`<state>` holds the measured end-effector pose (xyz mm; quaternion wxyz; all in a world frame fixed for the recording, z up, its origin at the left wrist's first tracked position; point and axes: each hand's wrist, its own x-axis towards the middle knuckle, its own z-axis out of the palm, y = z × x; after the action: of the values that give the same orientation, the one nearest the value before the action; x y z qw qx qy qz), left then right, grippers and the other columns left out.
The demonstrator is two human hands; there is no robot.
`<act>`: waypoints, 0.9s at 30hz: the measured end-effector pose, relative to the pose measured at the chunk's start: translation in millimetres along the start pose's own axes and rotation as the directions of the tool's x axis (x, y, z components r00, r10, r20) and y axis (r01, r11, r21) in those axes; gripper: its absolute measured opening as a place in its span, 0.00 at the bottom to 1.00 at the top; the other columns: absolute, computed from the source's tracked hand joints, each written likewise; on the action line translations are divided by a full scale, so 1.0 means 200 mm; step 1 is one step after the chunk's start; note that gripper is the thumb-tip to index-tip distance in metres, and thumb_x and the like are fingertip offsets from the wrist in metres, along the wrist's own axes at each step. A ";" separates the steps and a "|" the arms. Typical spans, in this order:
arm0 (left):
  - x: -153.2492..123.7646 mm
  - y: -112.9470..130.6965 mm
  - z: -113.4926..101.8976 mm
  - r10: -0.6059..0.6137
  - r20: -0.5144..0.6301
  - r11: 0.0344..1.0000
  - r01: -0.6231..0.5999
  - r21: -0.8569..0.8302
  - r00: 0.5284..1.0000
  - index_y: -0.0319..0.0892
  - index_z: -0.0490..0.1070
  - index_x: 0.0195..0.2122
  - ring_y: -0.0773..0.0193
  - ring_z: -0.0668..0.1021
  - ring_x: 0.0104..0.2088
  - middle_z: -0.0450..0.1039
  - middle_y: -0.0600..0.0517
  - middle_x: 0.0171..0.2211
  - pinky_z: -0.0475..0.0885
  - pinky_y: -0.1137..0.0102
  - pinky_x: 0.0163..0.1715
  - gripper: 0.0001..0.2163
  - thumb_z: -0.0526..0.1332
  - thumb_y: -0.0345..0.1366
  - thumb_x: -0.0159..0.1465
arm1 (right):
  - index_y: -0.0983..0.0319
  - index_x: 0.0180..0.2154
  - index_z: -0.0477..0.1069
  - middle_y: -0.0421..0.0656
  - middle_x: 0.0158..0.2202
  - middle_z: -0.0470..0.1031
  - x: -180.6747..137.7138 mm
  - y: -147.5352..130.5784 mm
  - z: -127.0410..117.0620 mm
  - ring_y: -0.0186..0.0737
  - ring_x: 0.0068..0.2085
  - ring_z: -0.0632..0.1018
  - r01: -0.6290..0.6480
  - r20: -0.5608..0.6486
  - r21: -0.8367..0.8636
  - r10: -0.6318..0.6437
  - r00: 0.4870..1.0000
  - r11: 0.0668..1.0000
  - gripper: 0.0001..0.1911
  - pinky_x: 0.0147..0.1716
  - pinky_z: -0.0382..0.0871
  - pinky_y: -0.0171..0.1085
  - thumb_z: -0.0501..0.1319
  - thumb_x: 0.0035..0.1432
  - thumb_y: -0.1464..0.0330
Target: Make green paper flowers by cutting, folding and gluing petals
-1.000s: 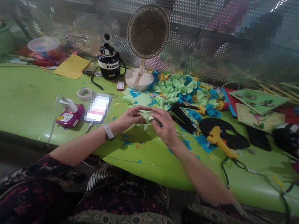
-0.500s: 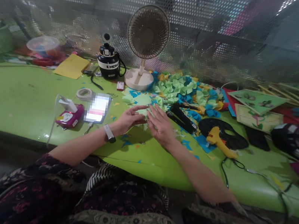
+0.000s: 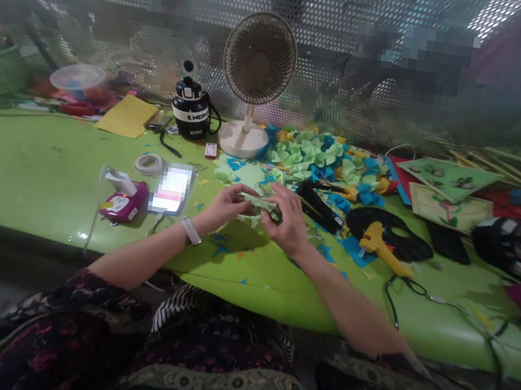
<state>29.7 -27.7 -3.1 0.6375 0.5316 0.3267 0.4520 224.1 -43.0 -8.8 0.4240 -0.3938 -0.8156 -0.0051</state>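
My left hand (image 3: 229, 206) pinches a small piece of light green paper (image 3: 253, 201) between thumb and fingers above the table. Close on its right, my right hand (image 3: 289, 220) is closed around scissors (image 3: 276, 215); a dark handle loop shows under the fingers, while the blades are mostly hidden at the paper. Beyond the hands lie light green paper sheets (image 3: 248, 173) and a heap of folded green, blue and yellow paper pieces (image 3: 317, 151). Small paper scraps (image 3: 221, 250) are scattered below the hands.
Right of my hands are a black stapler (image 3: 320, 210), a yellow glue gun (image 3: 383, 247) with its cord and a black flat holder (image 3: 412, 239). To the left lie a lit phone (image 3: 171, 189), a tape roll (image 3: 148, 164) and a purple power strip (image 3: 125, 201). A fan (image 3: 259, 60) stands behind.
My right hand has gone from flat, extended fingers to a closed grip on the scissors, brought against the paper. My left hand still holds the paper, now tilted up more edge-on.
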 end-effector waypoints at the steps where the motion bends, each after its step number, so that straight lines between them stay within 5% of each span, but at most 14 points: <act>1: 0.00 0.00 0.00 0.006 0.011 1.000 -0.006 0.014 1.000 0.37 0.72 0.40 0.68 0.81 0.28 0.75 0.56 0.23 0.78 0.68 0.40 0.14 0.71 0.35 0.56 | 0.59 0.44 0.72 0.52 0.58 0.72 0.00 0.00 0.00 0.52 0.62 0.69 0.008 0.001 -0.011 -0.008 1.000 1.000 0.10 0.61 0.63 0.55 0.58 0.62 0.64; 8: 0.01 -0.02 -0.02 0.089 -0.023 0.984 -0.085 0.158 0.996 0.36 0.79 0.40 0.65 0.81 0.31 0.81 0.48 0.31 0.77 0.69 0.38 0.16 0.73 0.40 0.53 | 0.58 0.35 0.72 0.49 0.48 0.79 0.00 0.01 0.02 0.49 0.55 0.75 0.004 -0.094 0.049 0.001 0.996 0.999 0.05 0.56 0.68 0.53 0.58 0.64 0.68; 16: 0.01 -0.03 -0.02 0.207 -0.085 0.944 -0.176 0.279 0.975 0.39 0.83 0.37 0.62 0.81 0.32 0.83 0.46 0.35 0.79 0.65 0.39 0.15 0.72 0.43 0.52 | 0.58 0.35 0.72 0.47 0.43 0.80 0.00 -0.01 0.03 0.46 0.47 0.79 -0.151 -0.124 0.213 0.180 0.976 0.965 0.05 0.48 0.73 0.49 0.59 0.64 0.66; 21: 0.02 -0.03 -0.02 0.150 -0.078 0.966 -0.129 0.226 0.986 0.38 0.83 0.37 0.64 0.81 0.31 0.83 0.46 0.34 0.79 0.66 0.37 0.17 0.73 0.44 0.51 | 0.58 0.37 0.73 0.48 0.45 0.80 0.00 0.00 0.01 0.48 0.48 0.78 -0.081 -0.067 0.106 0.088 0.994 0.991 0.06 0.50 0.71 0.50 0.58 0.64 0.66; 27: 0.02 -0.05 -0.04 0.244 -0.073 0.909 -0.202 0.365 0.967 0.39 0.83 0.34 0.61 0.81 0.32 0.83 0.46 0.33 0.78 0.66 0.37 0.14 0.72 0.43 0.52 | 0.59 0.37 0.73 0.49 0.44 0.80 -0.01 0.03 0.03 0.48 0.49 0.78 -0.044 0.004 0.020 0.044 0.999 0.999 0.09 0.51 0.71 0.50 0.55 0.67 0.66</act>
<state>27.1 -21.5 -13.7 0.4552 0.6440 0.3766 0.4861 225.2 -38.8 -15.7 0.4264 -0.4073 -0.8075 0.0134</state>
